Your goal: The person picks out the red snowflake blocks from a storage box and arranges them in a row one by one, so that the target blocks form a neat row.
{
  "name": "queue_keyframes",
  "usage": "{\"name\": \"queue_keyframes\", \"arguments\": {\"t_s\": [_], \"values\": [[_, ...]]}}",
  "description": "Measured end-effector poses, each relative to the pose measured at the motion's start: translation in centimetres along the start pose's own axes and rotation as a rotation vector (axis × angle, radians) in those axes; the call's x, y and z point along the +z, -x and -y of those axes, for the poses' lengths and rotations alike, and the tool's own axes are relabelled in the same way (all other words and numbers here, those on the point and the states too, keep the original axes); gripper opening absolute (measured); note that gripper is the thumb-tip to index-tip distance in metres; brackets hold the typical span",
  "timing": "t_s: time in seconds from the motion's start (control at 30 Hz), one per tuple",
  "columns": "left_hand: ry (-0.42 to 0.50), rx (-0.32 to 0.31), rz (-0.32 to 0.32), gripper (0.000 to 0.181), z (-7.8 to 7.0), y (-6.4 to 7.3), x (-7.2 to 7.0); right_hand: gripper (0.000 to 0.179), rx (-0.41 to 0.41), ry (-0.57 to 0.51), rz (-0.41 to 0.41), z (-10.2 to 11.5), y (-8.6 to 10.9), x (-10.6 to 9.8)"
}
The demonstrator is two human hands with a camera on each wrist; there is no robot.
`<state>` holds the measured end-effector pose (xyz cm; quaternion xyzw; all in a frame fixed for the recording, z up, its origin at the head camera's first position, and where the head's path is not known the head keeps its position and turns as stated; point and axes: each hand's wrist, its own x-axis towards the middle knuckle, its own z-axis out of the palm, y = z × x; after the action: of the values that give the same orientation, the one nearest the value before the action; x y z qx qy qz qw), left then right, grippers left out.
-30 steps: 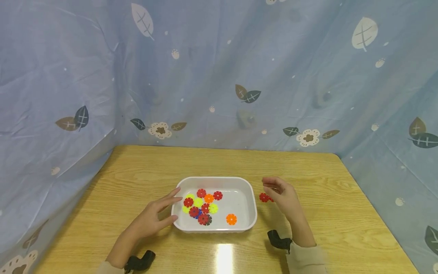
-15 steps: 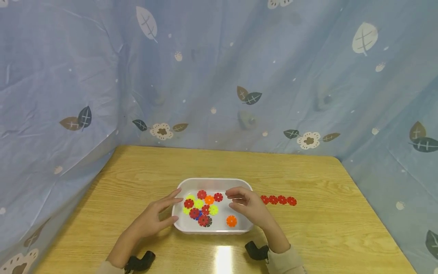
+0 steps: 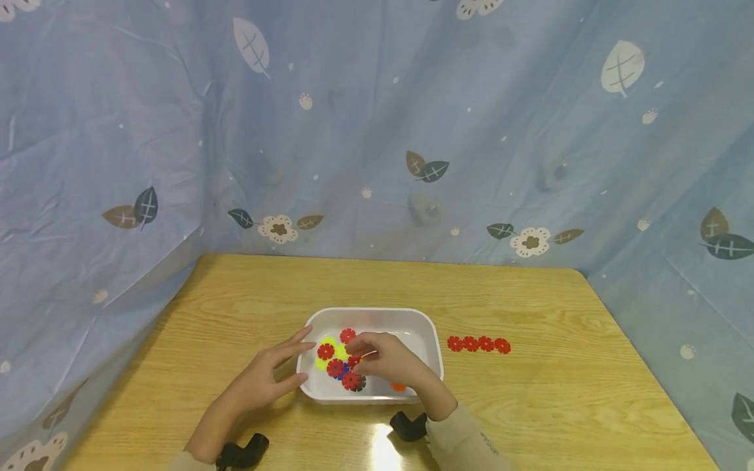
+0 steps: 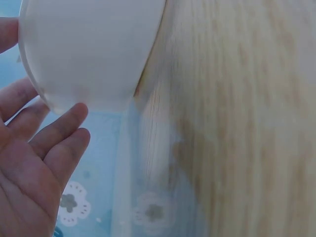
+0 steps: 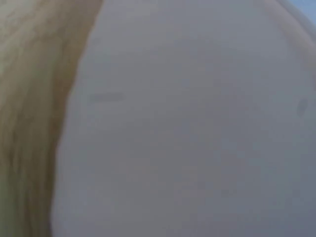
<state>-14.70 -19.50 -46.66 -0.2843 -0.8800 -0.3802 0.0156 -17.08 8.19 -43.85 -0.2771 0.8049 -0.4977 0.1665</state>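
Observation:
A white plastic tray [image 3: 412,396] holds several notched snowflake discs in red, yellow, orange, blue and a dark colour. At its left end, my left hand [image 3: 265,373] touches the rim with spread, relaxed fingers; the left wrist view shows these fingertips [image 4: 74,116] against the outer wall. My right hand [image 3: 391,360] is over the tray, thumb and fingers apart, just above a red disc [image 3: 354,362] and a partly covered yellow one. It hides some discs and half covers an orange disc [image 3: 398,386]. Only the tray wall [image 5: 187,128] fills the blurred right wrist view.
Several red discs [image 3: 478,344] lie joined in a row on the wooden table [image 3: 559,366], right of the tray. A patterned blue curtain [image 3: 353,131] hangs behind the table and along its sides. Black wrist-worn devices [image 3: 409,426] sit below both hands.
My right hand has moved left from the red row, across the tray's right end, to above the heap of discs. The whole red row is now uncovered. My left hand has stayed put.

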Motion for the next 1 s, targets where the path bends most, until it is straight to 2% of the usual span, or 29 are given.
{"name": "queue_keyframes", "arguments": {"t_s": [0.2, 0.37, 0.47, 0.77, 1.0], "values": [[0.005, 0.025, 0.008, 0.047, 0.1, -0.1, 0.0, 0.026, 0.036, 0.123, 0.019, -0.1, -0.6, 1.1], [-0.007, 0.042, -0.004, 0.047, 0.5, 0.0, 0.1, 0.023, 0.131, 0.250, 0.015, 0.0, -0.6, 1.6], [-0.011, 0.041, -0.005, 0.047, 0.6, 0.0, 0.1, 0.023, 0.160, 0.326, 0.018, 0.1, -0.5, 1.8], [-0.015, 0.022, -0.004, 0.047, 0.2, 0.0, 0.0, 0.026, 0.080, 0.522, 0.036, 0.2, -1.0, 2.5], [-0.013, 0.028, -0.004, 0.048, 0.2, -0.1, 0.1, 0.024, 0.064, 0.595, 0.058, 0.1, -1.3, 2.7]]}}
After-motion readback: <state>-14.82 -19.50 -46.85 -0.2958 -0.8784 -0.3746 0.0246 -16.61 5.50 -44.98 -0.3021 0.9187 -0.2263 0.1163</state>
